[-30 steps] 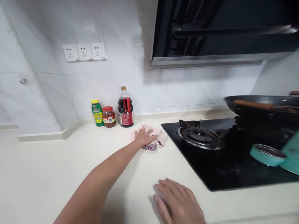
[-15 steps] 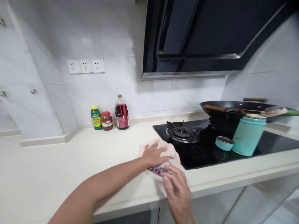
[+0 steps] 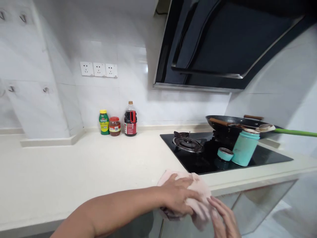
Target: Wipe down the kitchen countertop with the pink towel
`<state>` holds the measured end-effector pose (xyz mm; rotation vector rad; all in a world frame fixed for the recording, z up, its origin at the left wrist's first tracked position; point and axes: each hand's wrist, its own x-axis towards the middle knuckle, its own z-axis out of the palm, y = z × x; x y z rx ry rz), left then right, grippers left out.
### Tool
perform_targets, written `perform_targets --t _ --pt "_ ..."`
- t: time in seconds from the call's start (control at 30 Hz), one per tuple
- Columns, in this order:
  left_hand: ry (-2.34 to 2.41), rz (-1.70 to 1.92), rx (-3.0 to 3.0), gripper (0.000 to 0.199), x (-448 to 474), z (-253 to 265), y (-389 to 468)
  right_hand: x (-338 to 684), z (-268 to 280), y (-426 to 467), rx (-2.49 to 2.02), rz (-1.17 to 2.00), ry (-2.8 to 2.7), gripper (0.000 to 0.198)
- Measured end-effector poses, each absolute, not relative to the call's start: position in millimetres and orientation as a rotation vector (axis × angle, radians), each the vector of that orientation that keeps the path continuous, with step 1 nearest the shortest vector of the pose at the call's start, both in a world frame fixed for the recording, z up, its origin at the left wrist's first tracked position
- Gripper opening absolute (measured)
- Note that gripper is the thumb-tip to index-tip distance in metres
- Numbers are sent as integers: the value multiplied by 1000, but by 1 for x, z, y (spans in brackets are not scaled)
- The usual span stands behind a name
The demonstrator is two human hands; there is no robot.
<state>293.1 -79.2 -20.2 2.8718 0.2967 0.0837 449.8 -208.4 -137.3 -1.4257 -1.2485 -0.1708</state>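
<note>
A pale pink cloth (image 3: 199, 188) lies bunched at the counter's front edge, part of it hanging past the edge and a darker patterned patch showing underneath. My left hand (image 3: 177, 195) is on top of the cloth, its fingers spread and bent into the folds, gripping it. Close to the cloth's right side is my right hand (image 3: 224, 218), fingers apart and slightly curved; its fingertips seem to meet the fabric, but no grip shows. The lower part of that hand is cut off by the frame.
On the right, the black gas stove (image 3: 198, 162) holds a wok (image 3: 223, 127), a turquoise canister (image 3: 245, 148) and its small turquoise lid (image 3: 225, 154). A dark sauce bottle (image 3: 130, 122), red-lidded jar (image 3: 114, 126) and green bottle (image 3: 104, 123) stand against the wall. A range hood (image 3: 210, 43) hangs above.
Both hands and the cloth have come toward me and to the right, from the countertop beside the stove to the front edge. The cloth now droops over that edge. The view has shifted slightly.
</note>
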Motion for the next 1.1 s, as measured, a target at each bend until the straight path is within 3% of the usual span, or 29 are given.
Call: perform_targets --t 0.13,0.27,0.4,0.53,0.77,1.1 --pt "185 109 3043 47 289 -24 -86 444 -140 -172 -1520 -342 -1500 50" --pt "194 148 2960 56 266 -24 -86 433 -139 -158 -1485 -563 -1696 48" --pt "260 175 2746 70 201 -16 -74 418 -128 -159 -1652 -579 -1673 58" --pt "635 206 2588 67 113 4 -56 399 -112 -150 -1875 -605 -1649 75" --pt "1026 122 2552 65 6 24 -46 373 -87 -117 -2001 -405 -1992 76" --pt "909 281 2641 63 -16 -8 -41 378 -67 -71 -1967 -151 -2131 60"
